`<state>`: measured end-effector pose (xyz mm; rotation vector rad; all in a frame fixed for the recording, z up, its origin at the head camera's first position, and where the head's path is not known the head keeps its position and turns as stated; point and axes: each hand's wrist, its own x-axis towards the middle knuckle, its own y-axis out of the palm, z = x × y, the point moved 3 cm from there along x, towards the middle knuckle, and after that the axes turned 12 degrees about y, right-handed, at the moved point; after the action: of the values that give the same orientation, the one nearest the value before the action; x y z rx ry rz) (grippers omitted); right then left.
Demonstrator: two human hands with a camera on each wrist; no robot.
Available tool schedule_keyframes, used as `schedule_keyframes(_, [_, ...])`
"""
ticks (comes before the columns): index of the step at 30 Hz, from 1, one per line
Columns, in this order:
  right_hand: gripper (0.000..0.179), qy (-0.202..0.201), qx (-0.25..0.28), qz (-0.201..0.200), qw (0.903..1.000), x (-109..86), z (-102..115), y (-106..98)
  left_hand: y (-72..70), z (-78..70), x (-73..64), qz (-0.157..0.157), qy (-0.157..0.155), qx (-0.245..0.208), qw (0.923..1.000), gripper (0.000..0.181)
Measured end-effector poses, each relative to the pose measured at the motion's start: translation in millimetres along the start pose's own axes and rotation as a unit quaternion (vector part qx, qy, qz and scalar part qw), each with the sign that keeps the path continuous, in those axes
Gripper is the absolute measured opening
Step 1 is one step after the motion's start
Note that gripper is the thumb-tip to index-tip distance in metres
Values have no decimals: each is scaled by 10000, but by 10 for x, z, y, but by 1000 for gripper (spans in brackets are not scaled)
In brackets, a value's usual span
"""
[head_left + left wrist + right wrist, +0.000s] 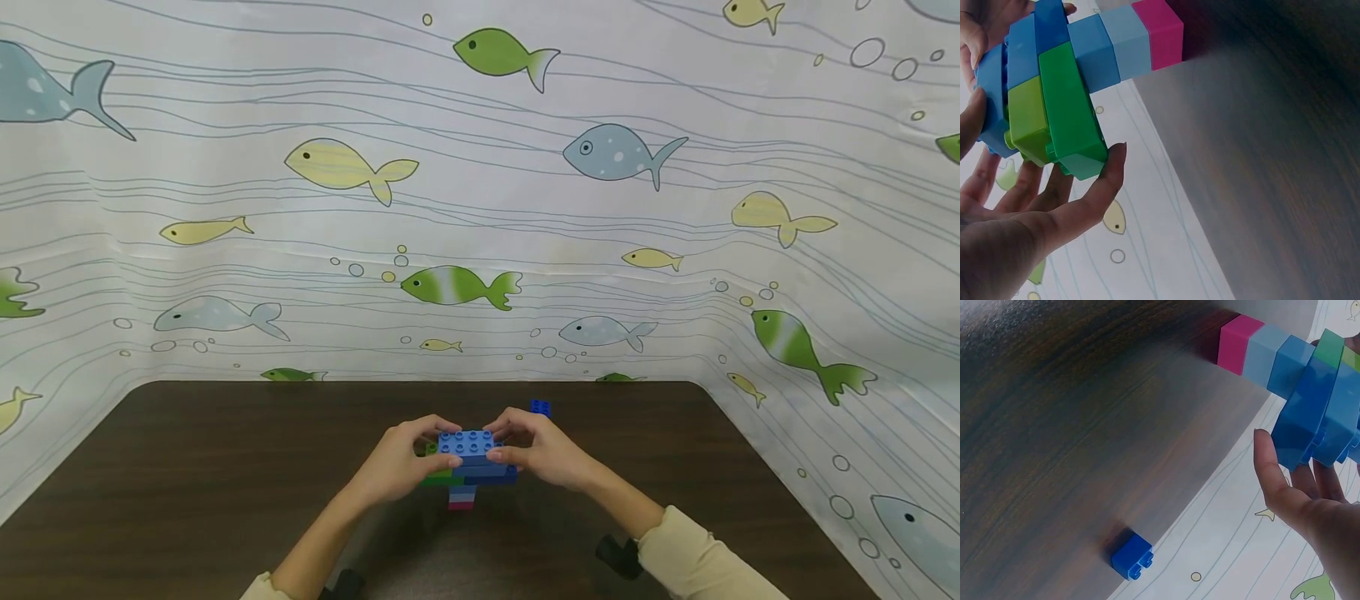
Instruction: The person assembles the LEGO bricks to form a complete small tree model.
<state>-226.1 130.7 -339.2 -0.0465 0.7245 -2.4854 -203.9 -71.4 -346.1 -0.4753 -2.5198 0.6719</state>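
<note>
A stack of toy building blocks stands on the table. Its narrow column has a pink block at the bottom, a pale blue block and a blue block above. Over these lie a green block beside a dark blue block, then a lime block beside another blue one. On top is a studded blue block. My left hand pinches its left end, thumb in front and fingers behind. My right hand holds its right end likewise.
A loose small blue block lies on the dark wooden table, behind and right of the stack. A fish-patterned sheet rises around the table's back and sides. Black wrist-camera mounts show below the forearms.
</note>
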Motion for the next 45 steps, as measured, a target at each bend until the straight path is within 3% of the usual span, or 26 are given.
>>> schedule_keyframes(13, [25, 131, -137, -16, 9998, 2, 28, 7, -6, -33, 1, -12, -33, -109, 9999, 31])
schedule_keyframes(20, [30, -188, -698, -233, 9971, -28, 85, 5, -26, -59, -6, -24, -74, -154, 9999, 32])
schedule_keyframes(26, [33, -192, -946, -452, 9943, -54, 88, 17, -37, -85, -1, 99, -16, 18, 9999, 33])
schedule_keyframes(35, [28, -327, -878, -417, 9947, -52, 110, 29, -22, -61, -4, 7, -18, 50, 10000, 31])
schedule_keyframes(45, [24, 23, -299, 69, 9995, -61, 113, 39, 0, -55, -19, -127, 22, -84, 9999, 31])
